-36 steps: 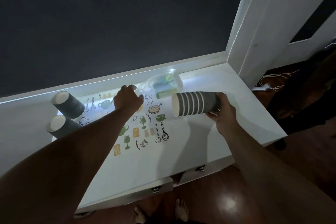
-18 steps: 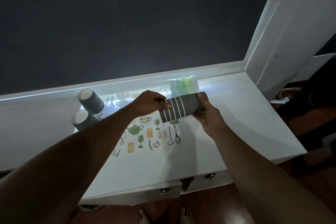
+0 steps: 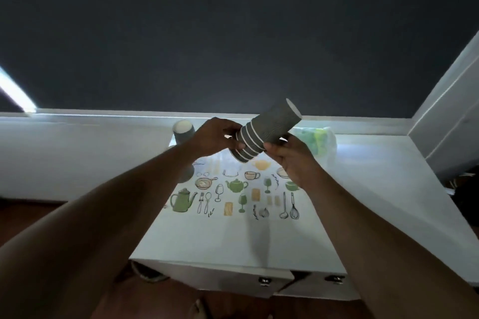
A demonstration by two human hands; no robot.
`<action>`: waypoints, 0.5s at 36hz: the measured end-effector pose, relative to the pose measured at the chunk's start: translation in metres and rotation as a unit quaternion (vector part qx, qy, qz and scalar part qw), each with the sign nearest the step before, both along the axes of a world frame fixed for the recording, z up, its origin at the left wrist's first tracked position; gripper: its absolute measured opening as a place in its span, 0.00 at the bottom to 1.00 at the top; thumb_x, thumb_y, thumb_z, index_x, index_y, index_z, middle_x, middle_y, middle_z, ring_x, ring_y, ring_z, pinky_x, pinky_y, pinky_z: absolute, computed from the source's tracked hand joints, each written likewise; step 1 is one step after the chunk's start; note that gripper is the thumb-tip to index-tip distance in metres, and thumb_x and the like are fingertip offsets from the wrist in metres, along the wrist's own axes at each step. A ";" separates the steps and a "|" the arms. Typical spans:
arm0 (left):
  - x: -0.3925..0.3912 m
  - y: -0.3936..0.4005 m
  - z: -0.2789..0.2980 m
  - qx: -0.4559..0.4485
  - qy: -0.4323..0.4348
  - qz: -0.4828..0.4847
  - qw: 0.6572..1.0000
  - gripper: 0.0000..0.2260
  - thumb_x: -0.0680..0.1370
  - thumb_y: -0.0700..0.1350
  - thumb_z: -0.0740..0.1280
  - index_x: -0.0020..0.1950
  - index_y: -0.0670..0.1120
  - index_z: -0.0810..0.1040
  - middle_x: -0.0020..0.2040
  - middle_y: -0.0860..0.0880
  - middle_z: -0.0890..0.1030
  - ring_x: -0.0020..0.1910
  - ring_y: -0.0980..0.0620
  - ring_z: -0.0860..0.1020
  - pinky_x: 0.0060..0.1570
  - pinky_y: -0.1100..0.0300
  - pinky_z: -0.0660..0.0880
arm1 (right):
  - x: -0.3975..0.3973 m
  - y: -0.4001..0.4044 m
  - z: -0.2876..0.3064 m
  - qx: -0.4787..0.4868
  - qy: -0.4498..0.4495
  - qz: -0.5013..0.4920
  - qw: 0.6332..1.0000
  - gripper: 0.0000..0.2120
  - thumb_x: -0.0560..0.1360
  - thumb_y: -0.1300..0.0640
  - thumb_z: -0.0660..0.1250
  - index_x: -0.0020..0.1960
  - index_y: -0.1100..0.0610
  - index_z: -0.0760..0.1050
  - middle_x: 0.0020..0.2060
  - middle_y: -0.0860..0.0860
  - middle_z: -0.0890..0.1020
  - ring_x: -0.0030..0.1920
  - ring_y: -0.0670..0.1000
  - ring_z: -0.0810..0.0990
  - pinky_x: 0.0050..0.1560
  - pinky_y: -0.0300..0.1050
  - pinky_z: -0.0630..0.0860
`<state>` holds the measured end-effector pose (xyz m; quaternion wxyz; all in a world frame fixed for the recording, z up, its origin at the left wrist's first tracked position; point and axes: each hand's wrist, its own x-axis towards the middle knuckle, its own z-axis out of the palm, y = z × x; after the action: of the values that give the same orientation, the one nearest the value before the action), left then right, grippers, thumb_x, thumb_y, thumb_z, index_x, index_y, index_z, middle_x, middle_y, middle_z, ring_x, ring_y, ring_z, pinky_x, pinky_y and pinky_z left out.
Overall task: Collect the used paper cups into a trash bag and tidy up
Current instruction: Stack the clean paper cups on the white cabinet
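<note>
Two hands grip nested cup stack [image 3: 267, 132] | left hand [image 3: 215, 136] pinches rims, right hand [image 3: 290, 154] cradles body, likely seating it | loose cup [image 3: 183, 130] near counter's [image 3: 388, 189] back edge

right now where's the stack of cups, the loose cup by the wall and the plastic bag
stack of cups [image 3: 269, 130], head view, on the grey side wall of the outer cup
loose cup [image 3: 183, 129], head view, on its pale upturned end
plastic bag [image 3: 320, 142], head view, on its crinkled green-tinted front

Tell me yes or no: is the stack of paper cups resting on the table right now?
No: both the left hand and right hand hold the stack of paper cups tilted in the air above the table.
</note>
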<state>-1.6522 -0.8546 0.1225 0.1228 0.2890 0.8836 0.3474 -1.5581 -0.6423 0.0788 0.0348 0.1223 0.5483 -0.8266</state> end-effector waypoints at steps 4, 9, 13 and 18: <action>-0.019 -0.038 0.019 0.042 0.026 0.015 0.999 0.22 0.68 0.38 0.78 0.61 0.39 0.80 0.57 0.43 0.84 0.55 0.47 0.83 0.60 0.49 0.78 | -0.035 -0.037 0.024 0.070 0.030 0.008 0.997 0.36 0.58 0.56 0.81 0.64 0.57 0.74 0.59 0.51 0.83 0.61 0.53 0.80 0.67 0.55 0.72; -0.045 -0.090 0.027 0.058 0.061 0.051 0.995 0.20 0.69 0.36 0.77 0.60 0.38 0.80 0.56 0.43 0.84 0.54 0.45 0.82 0.59 0.46 0.78 | -0.074 -0.088 0.048 0.121 0.063 0.039 0.990 0.34 0.62 0.60 0.80 0.66 0.60 0.74 0.60 0.53 0.82 0.61 0.52 0.80 0.65 0.55 0.75; -0.064 -0.124 0.020 0.045 0.067 0.086 0.993 0.18 0.71 0.34 0.75 0.60 0.39 0.80 0.56 0.43 0.84 0.54 0.45 0.82 0.57 0.45 0.79 | -0.101 -0.125 0.056 0.176 0.076 0.042 0.981 0.30 0.64 0.68 0.78 0.65 0.59 0.75 0.57 0.51 0.84 0.57 0.50 0.83 0.58 0.49 0.79; -0.086 -0.148 0.007 0.034 0.070 0.107 0.991 0.16 0.70 0.37 0.76 0.56 0.42 0.82 0.52 0.46 0.85 0.51 0.47 0.83 0.50 0.57 0.79 | -0.126 -0.159 0.059 0.236 0.085 0.037 0.967 0.31 0.63 0.70 0.78 0.64 0.58 0.76 0.55 0.48 0.84 0.52 0.43 0.83 0.48 0.37 0.79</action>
<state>-1.7383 -1.0027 0.1299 0.0130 0.2203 0.9034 0.3677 -1.6837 -0.8014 0.1379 -0.0116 0.0361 0.7328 -0.6794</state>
